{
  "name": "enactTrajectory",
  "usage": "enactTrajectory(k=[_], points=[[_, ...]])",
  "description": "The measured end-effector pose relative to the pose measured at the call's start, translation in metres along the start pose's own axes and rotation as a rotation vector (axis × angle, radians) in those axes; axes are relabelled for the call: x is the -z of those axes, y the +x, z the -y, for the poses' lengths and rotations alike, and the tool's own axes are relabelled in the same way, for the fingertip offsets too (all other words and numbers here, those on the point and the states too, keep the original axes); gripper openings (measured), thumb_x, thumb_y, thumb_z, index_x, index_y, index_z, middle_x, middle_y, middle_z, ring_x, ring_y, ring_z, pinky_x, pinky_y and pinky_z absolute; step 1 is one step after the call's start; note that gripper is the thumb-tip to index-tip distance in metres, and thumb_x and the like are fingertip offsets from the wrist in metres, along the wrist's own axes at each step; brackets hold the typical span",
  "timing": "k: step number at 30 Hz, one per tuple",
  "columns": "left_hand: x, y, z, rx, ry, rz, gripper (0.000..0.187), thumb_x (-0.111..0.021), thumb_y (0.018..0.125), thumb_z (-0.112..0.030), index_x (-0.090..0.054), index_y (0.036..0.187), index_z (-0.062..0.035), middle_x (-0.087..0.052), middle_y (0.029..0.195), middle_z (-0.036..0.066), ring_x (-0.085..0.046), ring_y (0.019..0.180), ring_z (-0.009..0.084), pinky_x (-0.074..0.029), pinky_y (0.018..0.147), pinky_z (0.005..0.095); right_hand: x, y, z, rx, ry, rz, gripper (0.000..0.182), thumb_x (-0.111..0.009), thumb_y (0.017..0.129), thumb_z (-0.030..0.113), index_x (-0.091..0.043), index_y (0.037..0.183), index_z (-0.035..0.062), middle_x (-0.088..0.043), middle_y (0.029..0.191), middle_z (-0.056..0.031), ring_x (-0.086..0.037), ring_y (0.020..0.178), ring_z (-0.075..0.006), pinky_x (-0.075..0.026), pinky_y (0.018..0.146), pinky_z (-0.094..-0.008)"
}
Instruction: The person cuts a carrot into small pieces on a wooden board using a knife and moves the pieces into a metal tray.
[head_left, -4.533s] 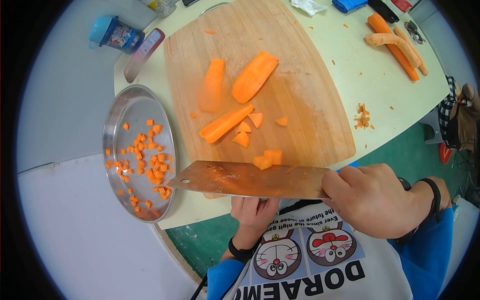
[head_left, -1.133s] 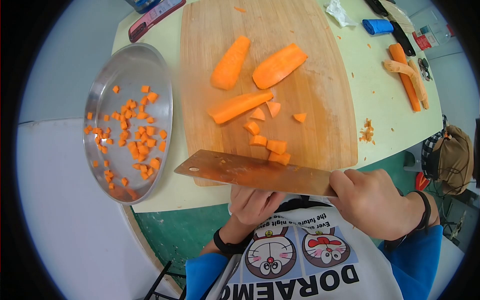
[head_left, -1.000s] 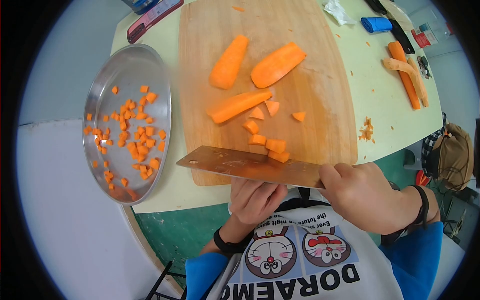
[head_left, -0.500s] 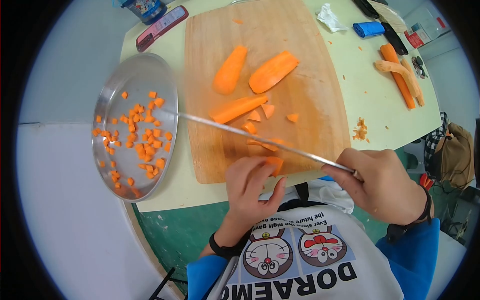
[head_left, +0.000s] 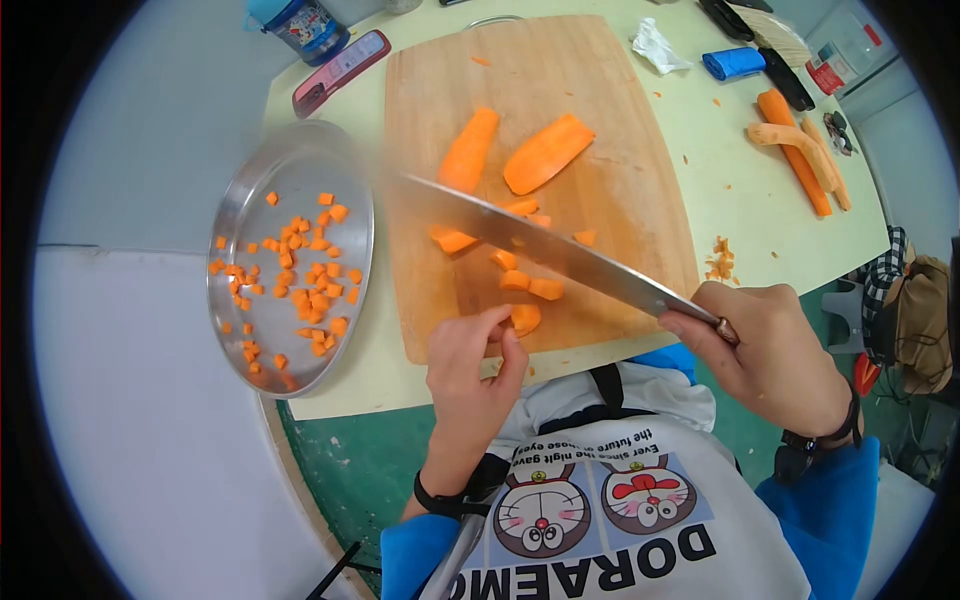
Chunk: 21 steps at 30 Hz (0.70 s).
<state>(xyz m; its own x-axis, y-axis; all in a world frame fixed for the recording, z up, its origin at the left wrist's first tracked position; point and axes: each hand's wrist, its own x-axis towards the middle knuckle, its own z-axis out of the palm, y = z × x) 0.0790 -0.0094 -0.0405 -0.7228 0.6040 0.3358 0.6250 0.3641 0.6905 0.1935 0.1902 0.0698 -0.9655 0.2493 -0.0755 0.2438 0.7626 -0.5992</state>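
One carrot chunk (head_left: 526, 320) lies near the near edge of the cutting board (head_left: 640, 200), beside the left hand (head_left: 470, 365). That hand's thumb and forefinger are at its left side; whether they clamp it, I cannot tell. For a steady cut, the fingertips should curl back, with the chunk's flattest face down.

At near right, the right hand (head_left: 770, 350) is closed firmly around the handle of the cleaver (head_left: 560, 252), its blade tilted and raised over the board. It would be best lowered straight, guided by the knuckles, with the thumb tucked away.

Just beyond the chunk sit loose carrot pieces (head_left: 545, 289); spacing them clear of the edge would help keep cuts even. Farther, the blade partly hides a carrot stick (head_left: 455, 240). Diced carrot (head_left: 318, 302) lies left in the metal tray (head_left: 305, 175), a useful size guide.
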Motion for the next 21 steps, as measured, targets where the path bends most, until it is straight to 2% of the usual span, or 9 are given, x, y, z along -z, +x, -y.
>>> enactTrajectory(k=[4, 6, 11, 12, 16, 18, 19, 21], points=[[-0.011, 0.011, -0.006, -0.073, -0.005, -0.022, 0.027, -0.061, 0.072, 0.001, -0.061, 0.098, -0.0039, -0.057, 0.089, 0.009, -0.056, 0.081, 0.0224, -0.046, 0.071, 0.0322, -0.002, 0.001, -0.002, 0.027, -0.044, -0.018, 0.028, -0.059, 0.085, 0.021, -0.050, 0.066, 0.0025, -0.048, 0.047, -0.0147, -0.052, 0.045, -0.0331, -0.041, 0.042, -0.0392], [-0.003, 0.012, -0.001, -0.243, 0.182, 0.141, 0.030, -0.063, 0.069, -0.006, -0.061, 0.099, -0.0080, -0.055, 0.093, 0.007, -0.052, 0.082, 0.0239, -0.040, 0.072, 0.0338, -0.001, 0.001, -0.005, 0.039, -0.039, -0.016, 0.031, -0.058, 0.086, 0.025, -0.051, 0.066, 0.0023, -0.049, 0.047, -0.0152, -0.053, 0.046, -0.0332, -0.042, 0.043, -0.0396], [-0.003, 0.022, -0.011, -0.236, 0.222, 0.190, 0.030, -0.065, 0.069, -0.009, -0.061, 0.099, -0.0075, -0.056, 0.090, 0.005, -0.052, 0.082, 0.0231, -0.039, 0.074, 0.0325, 0.003, 0.000, -0.006, -0.038, -0.061, -0.054, 0.030, -0.058, 0.086, 0.024, -0.052, 0.067, 0.0020, -0.048, 0.047, -0.0158, -0.053, 0.046, -0.0336, -0.042, 0.043, -0.0395], [-0.003, 0.023, -0.012, -0.220, 0.235, 0.221, 0.029, -0.067, 0.070, -0.009, -0.062, 0.098, -0.0068, -0.057, 0.088, 0.005, -0.052, 0.081, 0.0235, -0.039, 0.075, 0.0322, 0.003, 0.000, -0.005, -0.087, -0.062, -0.044, 0.029, -0.058, 0.086, 0.023, -0.052, 0.067, 0.0018, -0.048, 0.047, -0.0160, -0.052, 0.045, -0.0338, -0.041, 0.043, -0.0395], [-0.004, 0.017, -0.005, -0.190, 0.192, 0.221, 0.029, -0.071, 0.068, -0.011, -0.062, 0.094, -0.0064, -0.056, 0.080, 0.004, -0.053, 0.077, 0.0203, -0.039, 0.071, 0.0314, 0.001, -0.002, -0.005, -0.057, -0.047, -0.080, 0.027, -0.058, 0.086, 0.022, -0.053, 0.068, 0.0017, -0.048, 0.048, -0.0160, -0.052, 0.045, -0.0340, -0.041, 0.043, -0.0393], [-0.001, 0.013, -0.003, -0.003, 0.089, 0.064, 0.029, -0.075, 0.066, -0.013, -0.061, 0.090, -0.0059, -0.054, 0.073, 0.003, -0.052, 0.072, 0.0175, -0.039, 0.067, 0.0301, 0.002, -0.003, -0.003, -0.093, -0.041, -0.068, 0.026, -0.059, 0.086, 0.020, -0.053, 0.068, 0.0015, -0.048, 0.048, -0.0158, -0.051, 0.044, -0.0338, -0.040, 0.043, -0.0390], [0.002, 0.012, -0.002, -0.001, 0.095, 0.060, 0.029, -0.075, 0.066, -0.013, -0.061, 0.090, -0.0059, -0.054, 0.073, 0.003, -0.052, 0.072, 0.0175, -0.039, 0.067, 0.0301, 0.001, -0.003, -0.003, -0.086, -0.038, -0.067, 0.026, -0.059, 0.086, 0.020, -0.053, 0.068, 0.0015, -0.048, 0.048, -0.0158, -0.051, 0.044, -0.0338, -0.040, 0.043, -0.0390], [0.008, 0.010, 0.000, 0.182, 0.134, -0.137, 0.029, -0.077, 0.065, -0.015, -0.060, 0.086, -0.0059, -0.053, 0.072, 0.002, -0.051, 0.070, 0.0160, -0.039, 0.065, 0.0297, -0.002, -0.002, -0.003, -0.070, -0.041, -0.084, 0.025, -0.060, 0.085, 0.018, -0.053, 0.068, 0.0015, -0.048, 0.048, -0.0155, -0.051, 0.044, -0.0336, -0.040, 0.043, -0.0386]])
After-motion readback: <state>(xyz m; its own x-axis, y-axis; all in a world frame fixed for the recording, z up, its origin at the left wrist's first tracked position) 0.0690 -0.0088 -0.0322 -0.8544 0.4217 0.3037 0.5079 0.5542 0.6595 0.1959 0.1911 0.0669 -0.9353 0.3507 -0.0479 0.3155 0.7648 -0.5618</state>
